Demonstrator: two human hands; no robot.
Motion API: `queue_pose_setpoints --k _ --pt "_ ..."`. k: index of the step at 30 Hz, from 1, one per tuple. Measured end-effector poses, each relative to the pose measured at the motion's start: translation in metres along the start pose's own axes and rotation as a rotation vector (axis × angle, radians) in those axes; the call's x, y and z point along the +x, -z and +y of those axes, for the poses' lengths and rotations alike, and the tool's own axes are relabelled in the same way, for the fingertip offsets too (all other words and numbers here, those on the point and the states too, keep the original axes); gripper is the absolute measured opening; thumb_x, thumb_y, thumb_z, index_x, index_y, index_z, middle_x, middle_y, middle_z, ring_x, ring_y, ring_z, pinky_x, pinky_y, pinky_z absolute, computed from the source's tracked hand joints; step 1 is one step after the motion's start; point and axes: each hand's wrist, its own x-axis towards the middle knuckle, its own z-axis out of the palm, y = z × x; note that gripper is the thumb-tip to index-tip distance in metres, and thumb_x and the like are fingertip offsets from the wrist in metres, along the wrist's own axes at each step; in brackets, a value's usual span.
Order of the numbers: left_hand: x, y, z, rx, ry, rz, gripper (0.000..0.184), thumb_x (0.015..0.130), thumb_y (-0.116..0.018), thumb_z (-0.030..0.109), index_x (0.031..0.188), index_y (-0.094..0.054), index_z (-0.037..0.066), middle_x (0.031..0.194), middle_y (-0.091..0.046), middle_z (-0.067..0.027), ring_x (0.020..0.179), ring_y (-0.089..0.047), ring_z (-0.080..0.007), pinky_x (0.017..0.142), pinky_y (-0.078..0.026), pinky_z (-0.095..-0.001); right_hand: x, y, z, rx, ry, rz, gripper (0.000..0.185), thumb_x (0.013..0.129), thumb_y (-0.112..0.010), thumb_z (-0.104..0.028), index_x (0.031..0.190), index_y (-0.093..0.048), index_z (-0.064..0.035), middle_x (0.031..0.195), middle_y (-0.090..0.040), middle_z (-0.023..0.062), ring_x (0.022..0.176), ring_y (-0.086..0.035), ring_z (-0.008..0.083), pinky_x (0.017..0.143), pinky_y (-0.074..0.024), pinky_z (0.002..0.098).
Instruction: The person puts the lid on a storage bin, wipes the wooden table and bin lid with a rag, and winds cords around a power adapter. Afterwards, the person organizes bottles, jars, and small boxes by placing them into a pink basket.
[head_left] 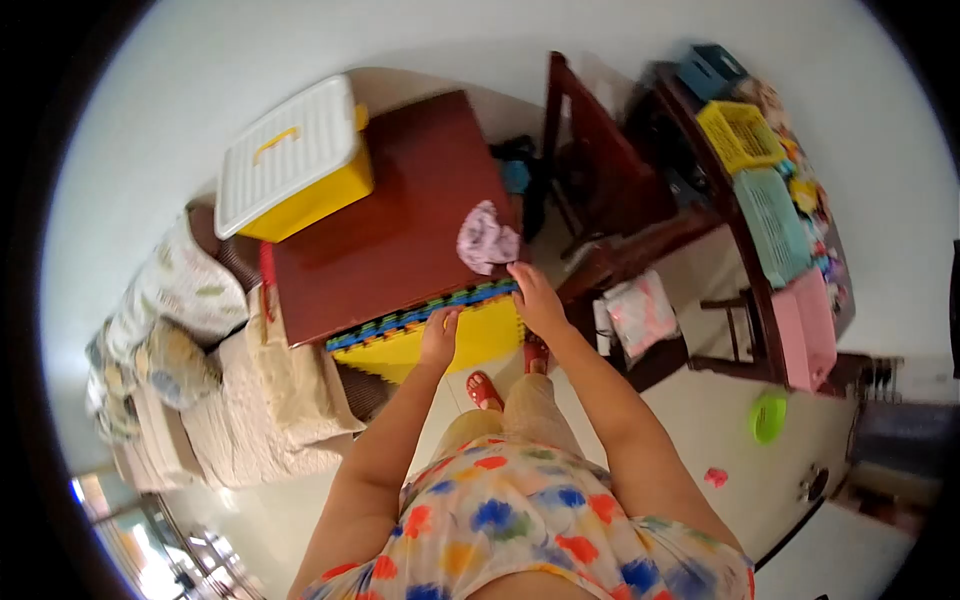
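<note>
Several interlocking foam mats (470,338), with a yellow face and blue, green and orange toothed edges, stand stacked against the front of a dark red wooden table (400,200). My left hand (440,335) is over the mats' upper edge, fingers apart and bent slightly; whether it touches them I cannot tell. At the mats' right end is my right hand (538,300), its fingers stretched toward the table edge. Just beyond those fingertips lies a crumpled pink patterned cloth (487,240) on the tabletop. Neither hand appears to hold anything.
A yellow storage box (310,195) with a white lid sits on the table's left. The sofa (265,400) is at left. At right are a wooden chair (610,160) and a bench bearing a plastic-wrapped package (640,315). Baskets (775,225) line a side table; a green basin (768,417) is on the floor.
</note>
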Motion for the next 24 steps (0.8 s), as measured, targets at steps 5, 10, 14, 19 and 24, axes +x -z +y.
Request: queue_pose_setpoints --k 5,10,14,19,24 --pt "-0.002 -0.061 0.050 -0.043 0.003 -0.285 0.022 0.094 -0.051 0.018 0.107 -0.061 0.003 0.105 -0.063 -0.0125 0.102 -0.059 -0.0258 0.089 -0.044 -0.0350 -0.109 0.067 0.047 0.083 -0.434 -0.076 0.031 0.091 -0.050 -0.009 0.122 -0.053 -0.0092 0.118 -0.054 0.0136 0.096 -0.059 0.0321 0.081 -0.0492 0.0405" --pt "-0.008 -0.136 0.057 -0.149 0.056 -0.507 0.023 0.093 -0.054 0.016 0.111 -0.058 0.003 0.102 -0.065 -0.0077 0.094 -0.060 -0.0166 0.084 -0.047 -0.0290 -0.228 0.082 0.174 0.090 -0.950 0.287 0.045 0.081 -0.066 -0.013 0.121 -0.052 0.0016 0.117 -0.056 0.0184 0.095 -0.061 0.0325 0.082 -0.0497 0.0370" --pt "-0.011 -0.233 -0.013 -0.464 0.298 -0.546 0.036 0.089 -0.060 0.013 0.122 -0.050 0.003 0.096 -0.064 -0.0063 0.091 -0.060 -0.0149 0.082 -0.048 -0.0279 -0.267 0.100 0.244 0.069 -1.079 0.311 0.060 0.079 -0.072 -0.023 0.127 -0.048 0.0040 0.122 -0.051 0.0231 0.102 -0.057 0.0373 0.088 -0.0472 0.0417" --pt "-0.013 -0.325 0.049 -0.335 0.714 -0.576 0.064 0.087 -0.066 0.033 0.141 -0.034 0.019 0.126 -0.052 -0.0128 0.113 -0.051 -0.0250 0.094 -0.040 -0.0475 -0.253 0.142 0.308 0.080 -1.058 0.186 0.072 0.081 -0.070 -0.041 0.131 -0.045 0.0045 0.132 -0.045 0.0258 0.124 -0.042 0.0395 0.102 -0.0369 0.0437" --pt "-0.007 -0.417 0.055 -0.270 0.553 -0.519 0.073 0.085 -0.067 0.021 0.144 -0.027 0.006 0.140 -0.040 -0.0214 0.130 -0.037 -0.0275 0.106 -0.032 -0.0349 -0.223 0.151 0.361 0.064 -1.150 -0.049 0.094 0.076 -0.067 -0.059 0.143 -0.031 -0.0035 0.145 -0.034 0.0213 0.135 -0.030 0.0355 0.110 -0.0234 0.0493"
